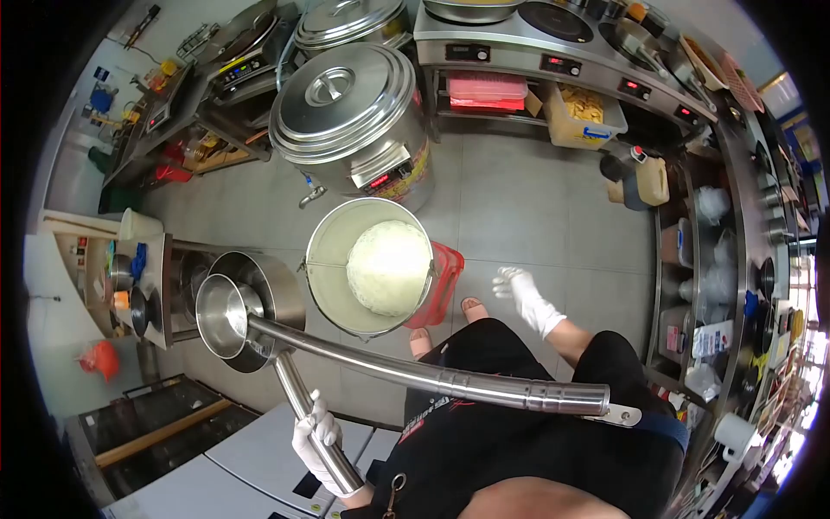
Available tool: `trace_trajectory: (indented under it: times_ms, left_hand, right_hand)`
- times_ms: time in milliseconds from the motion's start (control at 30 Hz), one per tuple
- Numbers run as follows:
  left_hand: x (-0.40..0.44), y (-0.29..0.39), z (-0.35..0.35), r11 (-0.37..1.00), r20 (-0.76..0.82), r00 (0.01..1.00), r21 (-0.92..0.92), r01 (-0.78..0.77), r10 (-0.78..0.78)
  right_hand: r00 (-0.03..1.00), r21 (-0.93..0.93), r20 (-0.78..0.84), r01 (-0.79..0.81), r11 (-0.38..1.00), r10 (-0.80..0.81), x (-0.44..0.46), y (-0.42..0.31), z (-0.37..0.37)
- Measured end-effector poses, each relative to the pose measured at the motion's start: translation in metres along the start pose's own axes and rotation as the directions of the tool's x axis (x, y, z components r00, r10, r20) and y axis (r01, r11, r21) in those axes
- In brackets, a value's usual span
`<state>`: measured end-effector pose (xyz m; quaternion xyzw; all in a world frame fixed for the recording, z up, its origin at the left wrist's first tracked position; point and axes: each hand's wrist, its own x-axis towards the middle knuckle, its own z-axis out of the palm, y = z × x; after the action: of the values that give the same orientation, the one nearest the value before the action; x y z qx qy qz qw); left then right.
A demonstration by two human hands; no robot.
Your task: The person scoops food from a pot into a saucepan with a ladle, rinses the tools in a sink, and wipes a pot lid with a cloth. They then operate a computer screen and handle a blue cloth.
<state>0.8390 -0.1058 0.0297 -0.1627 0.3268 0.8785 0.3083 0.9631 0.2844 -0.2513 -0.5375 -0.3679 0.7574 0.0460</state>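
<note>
My left hand (pixel 318 437), in a white glove, is wrapped around a thick steel tube handle (pixel 294 387). This handle runs up to a large steel dipper (pixel 285 290). A smaller steel ladle (pixel 223 316) overlaps the dipper's mouth, and its long handle (pixel 415 368) stretches right across my lap. To the right, my gloved right hand (pixel 527 298) hangs over the floor with fingers extended, holding nothing. Between the hands stands a pale bucket (pixel 327 259) with a wire bail, containing a whitish round mass (pixel 389 268); glare hides its texture.
A red container (pixel 445 281) stands partly behind the bucket. Beyond it is a lidded steel cooker (pixel 346 108) with a tap (pixel 311 197). A steel cooktop counter (pixel 553 56) lines the back. Jugs (pixel 648 183) stand near the right shelving (pixel 657 320). White cabinets (pixel 251 463) are at lower left.
</note>
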Motion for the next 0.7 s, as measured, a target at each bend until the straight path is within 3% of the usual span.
trace_trajectory:
  times_ms: [167,300,533,633,700]
  left_hand:
    - [-0.013,-0.030,0.010,0.996,0.019,1.000,-0.089,-0.012,0.014]
    - [-0.022,-0.044,0.014,0.996,0.026,0.999,-0.084,-0.042,0.044]
    - [-0.038,-0.059,0.017,0.991,0.000,0.991,-0.010,-0.132,0.132]
    - [-0.042,-0.062,0.019,0.989,-0.015,0.990,-0.018,-0.144,0.143]
    - [-0.038,-0.059,0.020,0.989,-0.029,0.989,-0.008,-0.147,0.147]
  right_hand:
    - [0.997,-0.031,0.078,0.015,0.999,-0.013,0.041,-0.061,-0.004]
    - [0.972,0.012,0.226,-0.060,0.998,0.056,0.058,-0.079,0.021]
    - [0.939,-0.061,0.332,-0.072,0.996,0.088,0.078,-0.102,0.062]
    - [0.903,-0.011,0.428,-0.041,0.999,0.041,0.049,-0.135,0.074]
    - [0.789,-0.002,0.612,0.057,0.998,-0.044,0.022,-0.159,0.077]
